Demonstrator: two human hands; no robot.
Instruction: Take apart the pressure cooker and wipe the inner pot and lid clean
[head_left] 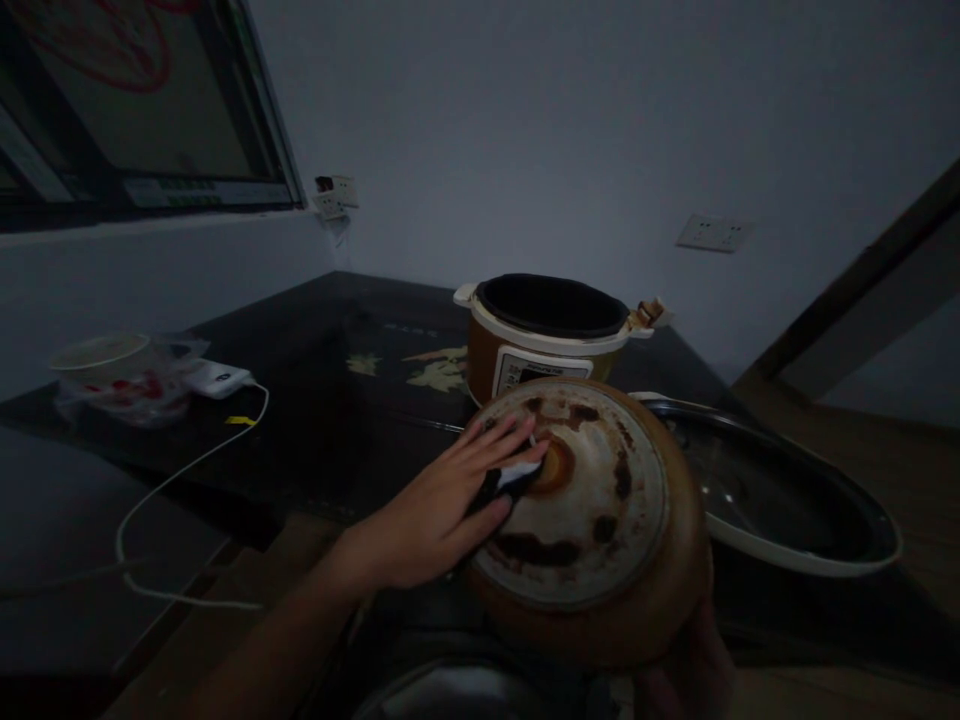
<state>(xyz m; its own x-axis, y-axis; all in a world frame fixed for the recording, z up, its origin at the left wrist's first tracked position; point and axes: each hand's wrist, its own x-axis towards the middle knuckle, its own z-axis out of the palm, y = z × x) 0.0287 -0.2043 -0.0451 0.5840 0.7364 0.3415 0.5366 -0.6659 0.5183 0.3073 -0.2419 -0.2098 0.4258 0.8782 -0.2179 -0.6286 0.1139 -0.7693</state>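
Pot: it tilted at the lower centre of the frame, its round, rust-stained base facing the camera, the brown side [686, 500] curving away below.
Left hand: the left hand [435, 510] lay across the base from the lower left, fingers stretched out, a black-and-white cloth [517, 473] pinched between thumb and forefinger and touching the metal.
Right hand: the right hand [697, 660] was at the pot's lower right edge, dim and mostly hidden; how far it was closed, I could not tell.
Cooker: the cooker [525, 345] stood without a cover just behind the pot, on the dark counter [315, 325].
Lid: a wide, pale-rimmed lid [787, 490] lay at the right of the frame.
Left side: a tub [101, 352] with a plastic bag [161, 395] sat near a white charger [219, 378] and its cable [165, 482].
Wall: a socket plate [712, 232] showed at the upper right.
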